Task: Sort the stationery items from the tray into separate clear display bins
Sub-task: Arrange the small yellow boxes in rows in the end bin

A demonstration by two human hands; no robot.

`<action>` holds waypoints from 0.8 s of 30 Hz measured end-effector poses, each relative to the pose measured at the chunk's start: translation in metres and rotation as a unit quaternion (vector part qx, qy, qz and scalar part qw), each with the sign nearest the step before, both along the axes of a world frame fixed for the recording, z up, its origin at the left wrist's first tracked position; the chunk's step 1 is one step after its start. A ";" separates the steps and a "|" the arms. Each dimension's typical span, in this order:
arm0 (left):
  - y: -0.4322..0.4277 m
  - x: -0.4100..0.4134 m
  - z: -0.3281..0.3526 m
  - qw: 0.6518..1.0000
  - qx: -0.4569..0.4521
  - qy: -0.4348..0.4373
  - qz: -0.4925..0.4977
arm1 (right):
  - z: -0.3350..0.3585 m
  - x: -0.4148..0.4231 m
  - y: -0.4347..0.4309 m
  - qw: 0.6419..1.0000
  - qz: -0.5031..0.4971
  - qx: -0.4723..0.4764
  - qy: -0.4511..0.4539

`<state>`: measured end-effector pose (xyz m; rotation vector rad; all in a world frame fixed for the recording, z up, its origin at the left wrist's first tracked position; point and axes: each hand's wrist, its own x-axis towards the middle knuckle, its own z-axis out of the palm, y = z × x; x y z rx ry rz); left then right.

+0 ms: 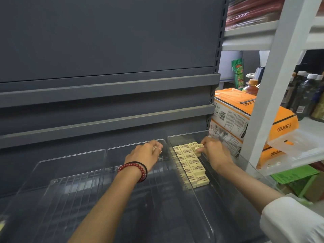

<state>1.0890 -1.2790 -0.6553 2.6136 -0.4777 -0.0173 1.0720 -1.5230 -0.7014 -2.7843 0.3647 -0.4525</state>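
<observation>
Several cream erasers (191, 163) with black print lie in rows inside the rightmost clear bin (206, 199) on a grey shelf. My right hand (214, 152) reaches into the far end of that bin and pinches one eraser (199, 147) just above the rows. My left hand (145, 154), with a red bead bracelet on the wrist, hovers over the middle clear bin (122, 190); its fingers are curled round something small and pale that I can barely see. A third clear bin (57, 172) stands to the left with nothing visible in it.
Grey shelf rails (105, 120) and a back panel rise behind the bins. To the right stand orange and white cartons (233, 113), a white rack post (273, 81), a clear plastic tray (294, 146), dark bottles (305, 95) and green boxes (298, 179).
</observation>
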 end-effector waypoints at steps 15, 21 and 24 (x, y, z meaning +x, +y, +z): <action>0.007 0.009 -0.004 0.977 -0.204 0.034 0.045 | -0.018 0.005 -0.001 0.997 -0.013 0.069 -0.020; 0.004 0.009 -0.003 0.976 -0.205 0.022 0.076 | -0.008 0.002 0.000 0.997 0.008 0.037 -0.064; 0.002 0.009 -0.003 0.974 -0.204 0.021 0.093 | 0.003 0.004 0.013 0.993 0.059 0.044 -0.090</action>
